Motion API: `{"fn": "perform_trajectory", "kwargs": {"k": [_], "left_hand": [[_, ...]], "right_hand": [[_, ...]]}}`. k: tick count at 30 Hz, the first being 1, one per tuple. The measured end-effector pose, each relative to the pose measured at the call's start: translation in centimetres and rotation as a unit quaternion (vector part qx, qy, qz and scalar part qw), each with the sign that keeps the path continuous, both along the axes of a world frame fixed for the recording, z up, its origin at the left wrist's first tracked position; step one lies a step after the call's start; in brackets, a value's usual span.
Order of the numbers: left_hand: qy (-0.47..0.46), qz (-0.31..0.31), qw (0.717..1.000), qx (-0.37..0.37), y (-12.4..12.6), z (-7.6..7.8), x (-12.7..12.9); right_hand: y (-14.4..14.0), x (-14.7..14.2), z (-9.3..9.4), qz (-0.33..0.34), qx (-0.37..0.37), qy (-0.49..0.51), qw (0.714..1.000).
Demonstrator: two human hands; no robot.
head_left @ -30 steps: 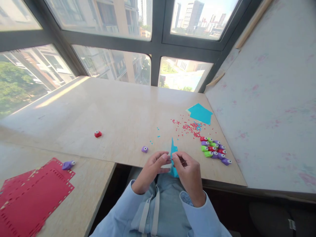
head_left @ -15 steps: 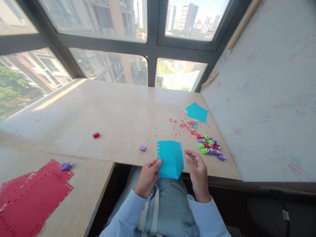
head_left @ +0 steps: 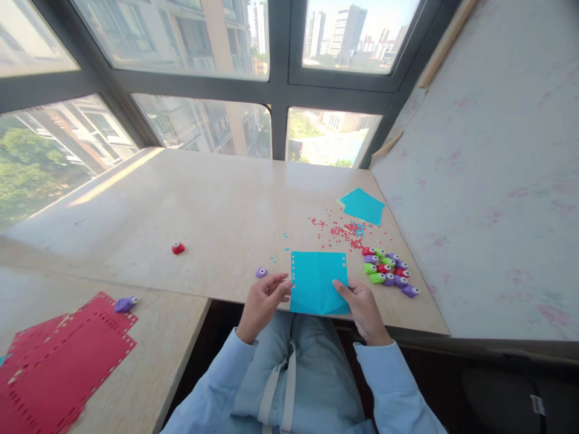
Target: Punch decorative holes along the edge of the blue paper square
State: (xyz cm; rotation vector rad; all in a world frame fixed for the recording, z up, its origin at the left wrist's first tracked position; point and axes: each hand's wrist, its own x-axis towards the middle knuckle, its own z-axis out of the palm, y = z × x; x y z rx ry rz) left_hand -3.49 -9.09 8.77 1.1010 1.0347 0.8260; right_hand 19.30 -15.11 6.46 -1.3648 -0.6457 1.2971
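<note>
A blue sheet of paper (head_left: 319, 280) is spread nearly flat in front of me, with a faint crease down its middle. Small punched holes run along its left edge, and a few mark the upper right edge. My right hand (head_left: 364, 307) grips the sheet's right side, thumb on top and fingers beneath. At the left edge is my left hand (head_left: 265, 301), its thumb and fingers slightly apart, the tips at or just touching the paper. A purple craft punch (head_left: 261, 272) lies just beyond my left hand.
Several coloured craft punches (head_left: 384, 266) cluster at right, near scattered red and blue confetti (head_left: 348, 232) and more blue paper (head_left: 363, 206). A red punch (head_left: 178, 248) stands left of centre. Punched red sheets (head_left: 72, 361) lie at lower left with a purple punch (head_left: 125, 304) on them.
The blue sheet has opened flatter and risen slightly. My right hand, earlier apart from it, now grips its right side. My left hand has loosened from the left side and shifted outward.
</note>
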Motion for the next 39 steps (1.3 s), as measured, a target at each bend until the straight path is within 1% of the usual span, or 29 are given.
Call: {"fn": "perform_trajectory", "kwargs": {"k": [1, 2, 3, 4, 5, 6, 8, 10, 11, 12, 13, 15, 18, 22, 26, 29, 31, 34, 39], "left_hand": [[0.046, 0.028, 0.997, 0.055, 0.5, 0.0, -0.7], [0.105, 0.059, 0.985, 0.123, 1.2, -0.1, -1.6], [0.177, 0.085, 0.96, 0.2, 1.9, -0.2, -2.4], [0.236, 0.089, 0.93, 0.266, 2.8, -0.5, -3.3], [0.282, 0.076, 0.904, 0.313, 3.7, -0.8, -4.2], [0.312, 0.046, 0.884, 0.345, 4.6, -1.1, -5.0], [0.336, -0.026, 0.854, 0.396, 6.3, -1.8, -6.1], [0.337, -0.104, 0.838, 0.417, 7.5, -2.4, -6.7], [0.336, -0.128, 0.834, 0.418, 7.8, -2.6, -6.9], [0.336, -0.146, 0.833, 0.414, 8.0, -2.6, -7.0], [0.336, -0.155, 0.835, 0.408, 8.0, -2.6, -7.0], [0.334, -0.159, 0.84, 0.397, 7.7, -2.6, -6.9], [0.328, -0.152, 0.849, 0.384, 7.0, -2.6, -6.6], [0.311, -0.137, 0.864, 0.372, 6.4, -3.0, -5.9], [0.273, -0.099, 0.88, 0.377, 6.2, -3.8, -5.2], [0.245, -0.055, 0.891, 0.378, 6.2, -4.6, -4.8], [0.236, -0.037, 0.895, 0.376, 6.3, -4.9, -4.6], [0.235, -0.033, 0.896, 0.376, 6.3, -5.1, -4.4], [0.232, -0.034, 0.898, 0.373, 6.3, -4.8, -4.3]], "right_hand": [[0.4, 0.3, -0.3, 0.0, 0.005, -0.048, 0.999], [0.8, 0.5, -0.6, 0.001, 0.008, -0.091, 0.996], [1.2, 0.7, -0.8, 0.004, 0.011, -0.127, 0.992], [1.6, 0.8, -1.0, 0.006, 0.013, -0.158, 0.987], [1.9, 0.9, -1.1, 0.009, 0.015, -0.188, 0.982], [2.3, 0.9, -1.2, 0.011, 0.015, -0.224, 0.974], [2.9, 0.7, -1.4, 0.008, 0.006, -0.321, 0.947], [3.4, 0.4, -1.3, -0.002, -0.002, -0.42, 0.908], [3.6, 0.3, -1.2, -0.006, -0.003, -0.452, 0.892], [3.8, 0.2, -1.1, -0.008, -0.001, -0.468, 0.884], [3.9, 0.0, -1.0, -0.008, 0.002, -0.47, 0.882], [4.0, -0.1, -1.0, -0.006, 0.008, -0.456, 0.89], [3.9, -0.3, -1.3, -0.005, 0.013, -0.41, 0.912], [3.9, -0.3, -2.1, 0.008, 0.017, -0.313, 0.95], [4.4, -0.5, -2.7, -0.003, 0.022, -0.26, 0.965], [4.8, -0.9, -3.0, -0.006, 0.031, -0.239, 0.97], [5.1, -1.1, -3.1, -0.009, 0.035, -0.238, 0.971], [5.5, -1.4, -3.3, -0.008, 0.038, -0.242, 0.97], [6.0, -1.8, -3.0, 0.001, 0.034, -0.235, 0.971]]}}
